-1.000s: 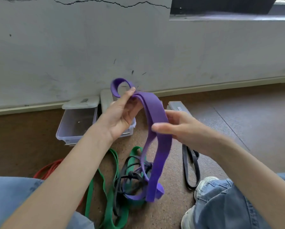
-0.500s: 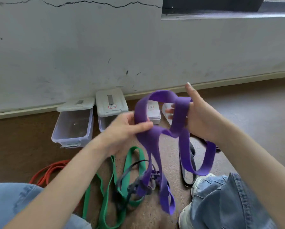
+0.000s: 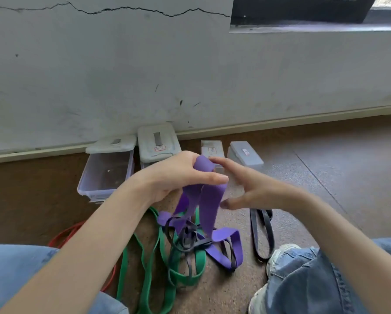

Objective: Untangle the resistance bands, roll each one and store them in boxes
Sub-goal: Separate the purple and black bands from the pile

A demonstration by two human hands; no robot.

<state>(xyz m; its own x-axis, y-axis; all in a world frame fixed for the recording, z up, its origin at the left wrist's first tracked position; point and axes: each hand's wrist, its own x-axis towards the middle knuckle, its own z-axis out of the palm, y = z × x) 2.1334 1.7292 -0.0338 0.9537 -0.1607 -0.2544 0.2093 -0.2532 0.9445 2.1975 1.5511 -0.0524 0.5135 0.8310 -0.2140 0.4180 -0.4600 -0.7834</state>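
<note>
Purple band (image 3: pixel 209 200) gripped by left hand (image 3: pixel 178 175), right hand (image 3: pixel 253 191) spread wide — beside it

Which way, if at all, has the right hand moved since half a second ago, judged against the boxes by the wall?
Yes. The right hand has let go of the purple band and dropped lower, its fingers now spread in front of the small lidded box.

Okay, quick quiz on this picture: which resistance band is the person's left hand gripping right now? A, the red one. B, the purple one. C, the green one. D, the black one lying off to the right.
B: the left hand has its fingers curled round the top of the purple band, which hangs down from it, while the green band, red band and black band lie on the floor.
</note>
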